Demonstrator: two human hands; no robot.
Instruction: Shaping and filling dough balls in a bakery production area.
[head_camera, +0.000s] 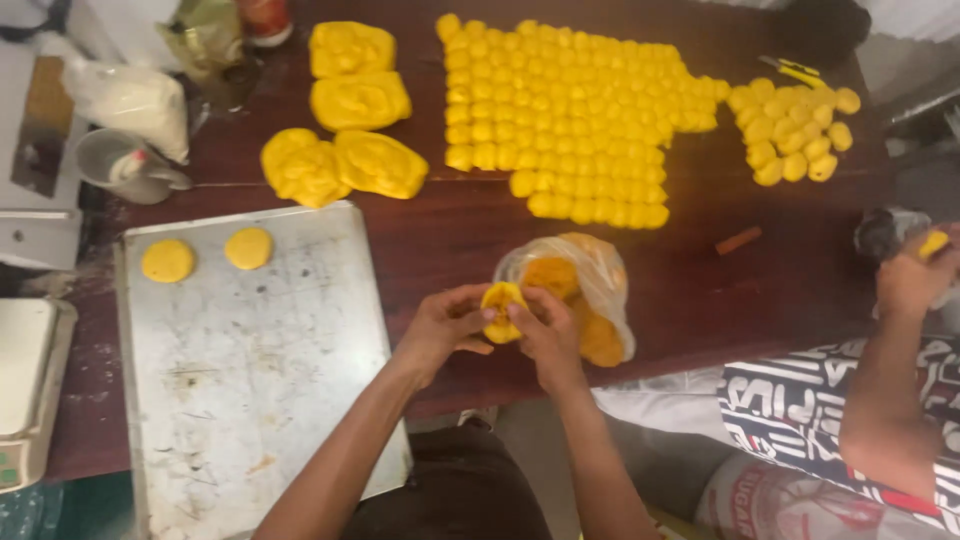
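Observation:
My left hand (445, 327) and my right hand (545, 330) meet over the table's near edge, both pinching a small yellow dough piece (500, 308) between the fingertips. Just behind my right hand lies a clear plastic bag (590, 270) with orange filling inside. On the metal tray (250, 370) to the left sit two flat yellow dough discs (167, 261), (248, 248).
Many small yellow dough balls (570, 110) lie in rows on the dark wooden table (450, 240), with a smaller cluster (795, 130) at the right. Several big dough lumps (345, 160) lie at the back left. Another person's hand (915, 275) holds dough at the right edge. A scale (25, 390) stands far left.

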